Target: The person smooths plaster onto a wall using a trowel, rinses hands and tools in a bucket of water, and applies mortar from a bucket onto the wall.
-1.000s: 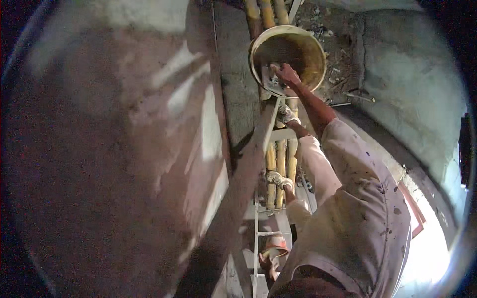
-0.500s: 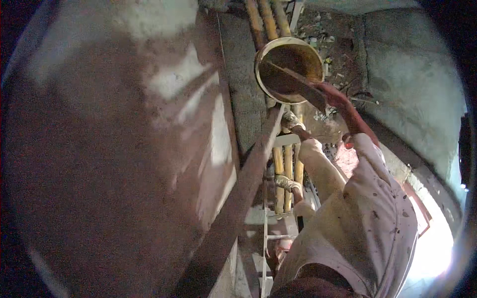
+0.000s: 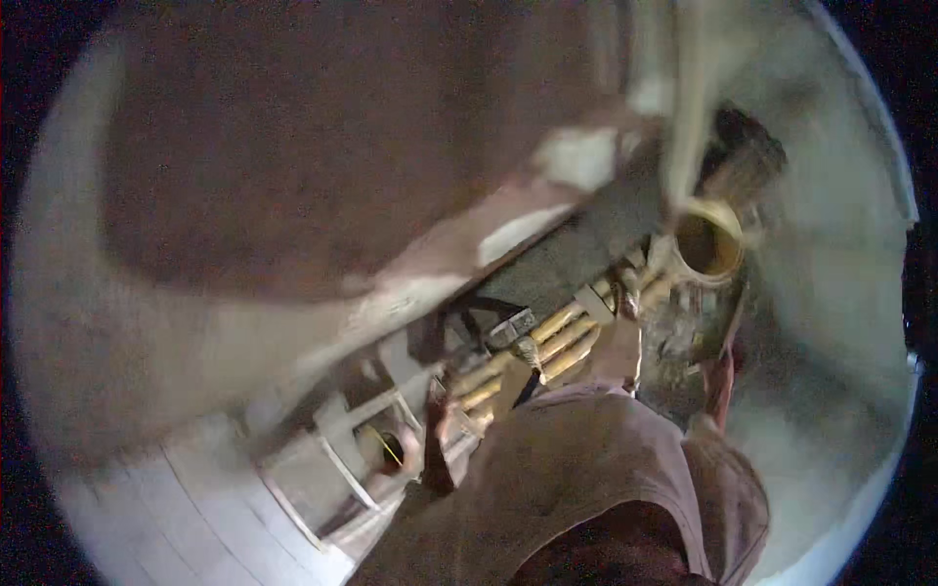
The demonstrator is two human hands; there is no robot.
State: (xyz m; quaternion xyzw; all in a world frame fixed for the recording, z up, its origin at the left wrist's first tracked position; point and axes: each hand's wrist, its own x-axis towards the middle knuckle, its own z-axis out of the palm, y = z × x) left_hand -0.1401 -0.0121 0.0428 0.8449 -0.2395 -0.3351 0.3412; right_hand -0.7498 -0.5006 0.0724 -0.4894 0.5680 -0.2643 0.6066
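Observation:
A yellowish bucket (image 3: pixel 709 246) sits at the upper end of bamboo poles (image 3: pixel 567 337). My right hand (image 3: pixel 721 363), blurred, grips a long flat tool (image 3: pixel 735 317) beside and below the bucket. My left hand (image 3: pixel 438 415) is a reddish smear at lower centre, near a dark round container (image 3: pixel 391 449); its fingers are unclear. My feet in wrapped or dirty footwear (image 3: pixel 530 354) rest on the bamboo, below my pale, stained clothing (image 3: pixel 576 459).
A patchy brown-and-white wall (image 3: pixel 391 176) fills the upper left. A pale ladder-like frame (image 3: pixel 347 469) lies beyond the poles at lower left. A grey concrete wall (image 3: pixel 831 293) rises at the right. A blurred pale upright (image 3: pixel 689 117) stands above the bucket.
The view has swung round, so the poles now run diagonally and the bucket appears farther right and lower. My right hand with the tool has moved from over the bucket to below it.

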